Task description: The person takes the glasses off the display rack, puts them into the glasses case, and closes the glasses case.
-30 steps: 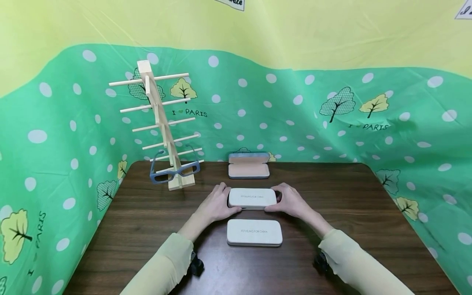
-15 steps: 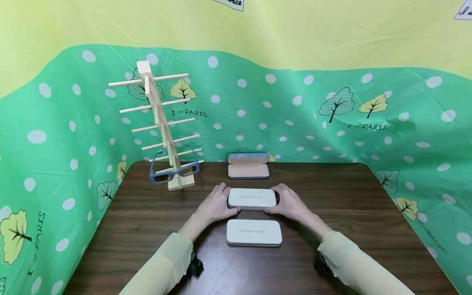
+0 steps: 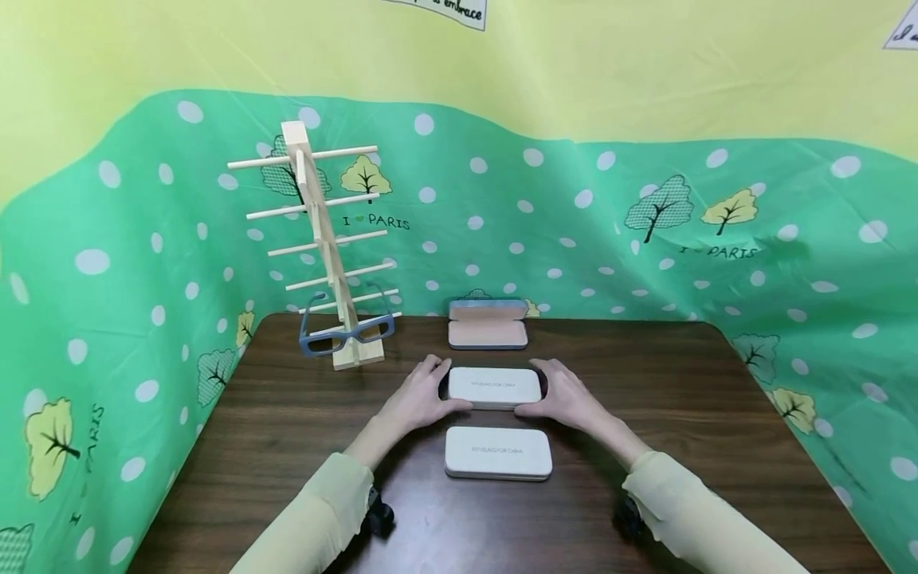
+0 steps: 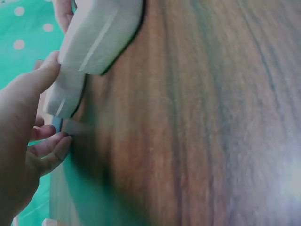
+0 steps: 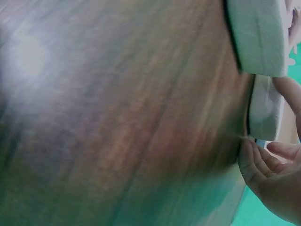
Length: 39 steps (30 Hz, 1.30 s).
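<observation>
In the head view, a closed white case [image 3: 495, 385] lies flat on the table between the two hands. The left hand [image 3: 417, 396] holds its left end, thumb along the near edge and fingers at the far corner. Mirroring it, the right hand [image 3: 566, 396] holds the right end. Both palms stand off from the case ends. The left wrist view shows the left hand [image 4: 23, 127] with its thumb by the case [image 4: 66, 92]; in the right wrist view the right hand [image 5: 277, 174] has fingertips at the case's far corner [image 5: 265, 113].
A second closed white case [image 3: 498, 452] lies nearer the person. Behind is an open case [image 3: 488, 335] with a pink lining. At the back left stands a wooden rack [image 3: 331, 255] with blue glasses [image 3: 347, 336] on its lower pegs. Patterned cloth hangs behind the table [image 3: 681, 383].
The head view has shifted slightly. The right thumb has slid a little to the left along the near edge; the cases and the rack stay in place on the table.
</observation>
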Tool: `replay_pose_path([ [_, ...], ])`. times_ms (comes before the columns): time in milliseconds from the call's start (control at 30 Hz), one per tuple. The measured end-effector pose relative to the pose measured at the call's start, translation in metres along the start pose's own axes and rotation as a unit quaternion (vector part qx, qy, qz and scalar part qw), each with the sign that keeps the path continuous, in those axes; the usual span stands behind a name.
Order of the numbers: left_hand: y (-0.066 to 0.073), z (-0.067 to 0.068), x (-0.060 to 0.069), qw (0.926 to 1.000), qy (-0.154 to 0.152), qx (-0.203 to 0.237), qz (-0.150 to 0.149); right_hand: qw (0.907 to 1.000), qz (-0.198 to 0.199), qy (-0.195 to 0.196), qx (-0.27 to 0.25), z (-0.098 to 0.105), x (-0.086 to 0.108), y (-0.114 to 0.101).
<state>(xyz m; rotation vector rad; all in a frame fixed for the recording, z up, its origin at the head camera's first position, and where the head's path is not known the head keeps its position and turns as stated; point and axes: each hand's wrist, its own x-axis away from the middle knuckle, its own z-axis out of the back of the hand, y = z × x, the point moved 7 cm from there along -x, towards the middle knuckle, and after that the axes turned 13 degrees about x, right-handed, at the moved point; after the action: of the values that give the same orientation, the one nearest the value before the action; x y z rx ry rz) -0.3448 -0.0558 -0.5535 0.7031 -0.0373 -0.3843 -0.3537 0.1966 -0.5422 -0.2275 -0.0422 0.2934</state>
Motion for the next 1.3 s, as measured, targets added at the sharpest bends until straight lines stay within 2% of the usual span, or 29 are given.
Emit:
replay_pose_path([
  [133, 0.0, 0.014, 0.006, 0.9983, 0.022, 0.053, 0.004, 0.9996, -0.022, -0.016, 0.001, 0.007, 0.001, 0.003],
  [267, 0.0, 0.031, 0.014, 0.9957, 0.05, 0.077, -0.014, 0.9997, -0.024, -0.002, -0.005, 0.021, 0.0, -0.002],
  [400, 0.0, 0.05, 0.025, 0.9945, 0.07, 0.074, -0.023, 0.9992, -0.016, 0.022, -0.027, 0.032, -0.005, -0.014],
  [600, -0.002, 0.077, 0.048, 0.992, 0.098, 0.071, -0.037, 0.9949, 0.002, 0.045, -0.09, 0.047, -0.013, -0.038],
  [700, -0.002, 0.094, 0.059, 0.9859, 0.13, 0.091, -0.054, 0.9911, 0.009, 0.045, -0.125, 0.052, -0.018, -0.049],
  [800, -0.002, 0.112, 0.069, 0.9768, 0.165, 0.119, -0.068, 0.9869, 0.023, 0.045, -0.153, 0.055, -0.024, -0.06],
  [967, -0.005, 0.137, 0.084, 0.9613, 0.221, 0.139, -0.088, 0.9797, 0.037, 0.03, -0.195, 0.059, -0.035, -0.081],
  [1167, -0.015, 0.16, 0.098, 0.9429, 0.278, 0.147, -0.111, 0.978, 0.044, 0.013, -0.203, 0.061, -0.054, -0.105],
  [1300, -0.022, 0.172, 0.104, 0.9324, 0.301, 0.169, -0.108, 0.9736, 0.047, 0.0, -0.223, 0.061, -0.066, -0.118],
])
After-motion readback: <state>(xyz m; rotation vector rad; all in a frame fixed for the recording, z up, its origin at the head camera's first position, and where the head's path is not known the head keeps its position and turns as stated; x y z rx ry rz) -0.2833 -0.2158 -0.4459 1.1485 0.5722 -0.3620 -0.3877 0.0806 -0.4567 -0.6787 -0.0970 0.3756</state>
